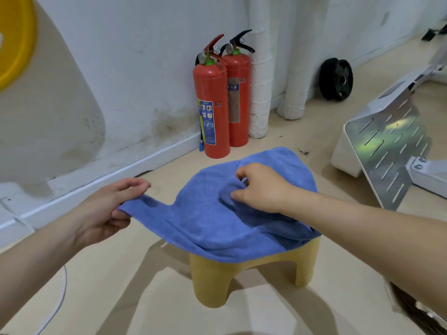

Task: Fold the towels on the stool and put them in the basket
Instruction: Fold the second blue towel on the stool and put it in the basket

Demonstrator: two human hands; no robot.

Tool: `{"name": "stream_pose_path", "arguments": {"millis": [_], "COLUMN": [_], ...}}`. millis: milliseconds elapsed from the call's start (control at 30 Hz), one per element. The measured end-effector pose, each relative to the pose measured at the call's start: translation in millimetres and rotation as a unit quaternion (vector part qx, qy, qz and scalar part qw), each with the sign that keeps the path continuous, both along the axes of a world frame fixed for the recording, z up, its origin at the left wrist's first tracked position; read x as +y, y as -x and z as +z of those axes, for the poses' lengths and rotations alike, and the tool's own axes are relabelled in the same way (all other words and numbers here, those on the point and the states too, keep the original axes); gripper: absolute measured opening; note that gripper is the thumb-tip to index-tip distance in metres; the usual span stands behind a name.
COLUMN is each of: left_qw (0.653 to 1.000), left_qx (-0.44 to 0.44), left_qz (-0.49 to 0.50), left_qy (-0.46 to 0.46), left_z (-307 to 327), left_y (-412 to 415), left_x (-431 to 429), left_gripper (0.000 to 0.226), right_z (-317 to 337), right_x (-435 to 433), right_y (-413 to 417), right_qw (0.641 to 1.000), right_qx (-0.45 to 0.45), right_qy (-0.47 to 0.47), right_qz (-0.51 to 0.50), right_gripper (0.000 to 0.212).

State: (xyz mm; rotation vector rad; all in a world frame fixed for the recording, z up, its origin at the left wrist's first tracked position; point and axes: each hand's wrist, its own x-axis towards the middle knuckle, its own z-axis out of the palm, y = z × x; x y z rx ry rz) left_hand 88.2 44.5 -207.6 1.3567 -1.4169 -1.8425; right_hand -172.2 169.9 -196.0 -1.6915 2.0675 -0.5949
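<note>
A blue towel (208, 228) lies spread over a small yellow plastic stool (242, 279) in the middle of the floor, hiding the seat. My left hand (108, 209) pinches the towel's left corner and holds it out past the stool's edge. Near the middle of the towel, my right hand (261, 187) grips a bunched fold of the cloth between thumb and fingers. The towel's far edge is folded over itself. No basket shows clearly in this view.
Two red fire extinguishers (217, 102) stand against the white wall behind the stool. A metal plate of a white machine (389, 146) sits at the right. A black weight plate (336, 79) leans on the wall. A dark woven object (411, 308) shows at bottom right.
</note>
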Motion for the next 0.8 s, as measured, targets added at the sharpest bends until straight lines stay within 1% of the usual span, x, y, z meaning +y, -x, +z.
{"name": "stream_pose_path", "arguments": {"millis": [33, 100, 133, 167, 233, 267, 300, 333, 400, 467, 533, 567, 600, 633, 667, 700, 733, 767, 800], "left_qw": [0.999, 0.998, 0.996, 0.993, 0.978, 0.972, 0.968, 0.963, 0.943, 0.928, 0.913, 0.901, 0.877, 0.838, 0.791, 0.75, 0.721, 0.712, 0.723], "left_qx": [0.025, 0.062, 0.072, 0.085, 0.113, 0.112, 0.09, 0.048, -0.025, -0.044, -0.043, -0.046, -0.062, -0.092, -0.12, -0.138, -0.142, -0.132, -0.113], "left_qz": [0.014, -0.004, -0.034, -0.079, -0.174, -0.204, -0.222, -0.231, -0.223, -0.196, -0.169, -0.162, -0.16, -0.16, -0.164, -0.169, -0.174, -0.175, -0.176], "left_qy": [0.016, 0.03, 0.029, 0.025, 0.026, 0.039, 0.074, 0.13, 0.244, 0.315, 0.368, 0.401, 0.449, 0.514, 0.577, 0.624, 0.655, 0.667, 0.658], "left_z": [7.2, 19.8, 25.7, 30.2, 35.5, 37.1, 37.2, 37.7, 37.9, 35.9, 36.4, 36.4, 37.0, 38.8, 41.5, 44.2, 46.0, 46.8, 47.8], "left_y": [12.2, 35.2, 44.2, 51.3, 60.2, 62.9, 64.5, 65.8, 68.4, 71.3, 73.9, 74.6, 74.3, 73.9, 73.9, 74.4, 74.7, 75.0, 75.1], "left_x": [7.3, 25.1, 34.3, 42.2, 53.6, 57.6, 60.4, 62.9, 66.7, 68.0, 70.2, 70.4, 69.5, 68.1, 66.9, 66.1, 66.1, 66.5, 67.5], "left_gripper": [0.006, 0.005, 0.01, 0.021, 0.05, 0.055, 0.055, 0.053, 0.043, 0.032, 0.02, 0.012, 0.007, 0.012, 0.017, 0.02, 0.022, 0.022, 0.019], "right_z": [5.4, 17.4, 22.3, 25.2, 27.3, 25.8, 23.7, 22.1, 16.7, 16.2, 16.0, 14.8, 14.2, 13.9, 14.8, 14.6, 16.3, 16.8, 18.5], "right_x": [-1.4, -3.1, -2.8, -1.1, 9.4, 16.0, 21.8, 27.0, 31.2, 32.9, 33.8, 34.5, 34.8, 34.9, 34.9, 34.3, 34.7, 35.0, 36.1], "right_y": [-3.6, -8.5, -10.7, -13.9, -21.7, -24.5, -26.3, -27.3, -25.9, -25.1, -26.0, -26.6, -28.2, -30.0, -32.2, -33.1, -34.6, -35.0, -35.5], "right_qw": [0.999, 0.994, 0.99, 0.984, 0.967, 0.955, 0.943, 0.935, 0.925, 0.917, 0.915, 0.914, 0.914, 0.915, 0.916, 0.916, 0.915, 0.914, 0.913], "right_qx": [0.007, -0.035, -0.071, -0.111, -0.201, -0.248, -0.29, -0.319, -0.353, -0.37, -0.374, -0.374, -0.372, -0.367, -0.36, -0.353, -0.35, -0.345, -0.343], "right_qy": [0.036, 0.101, 0.124, 0.14, 0.158, 0.16, 0.155, 0.141, 0.12, 0.122, 0.131, 0.138, 0.146, 0.159, 0.174, 0.188, 0.202, 0.213, 0.221], "right_qz": [-0.01, -0.006, 0.001, 0.004, -0.013, -0.031, -0.048, -0.061, -0.079, -0.088, -0.077, -0.069, -0.062, -0.053, -0.042, -0.032, -0.026, -0.022, -0.021], "right_gripper": [0.029, 0.025, 0.026, 0.029, 0.034, 0.035, 0.036, 0.037, 0.037, 0.037, 0.037, 0.037, 0.038, 0.038, 0.034, 0.031, 0.034, 0.039, 0.041]}}
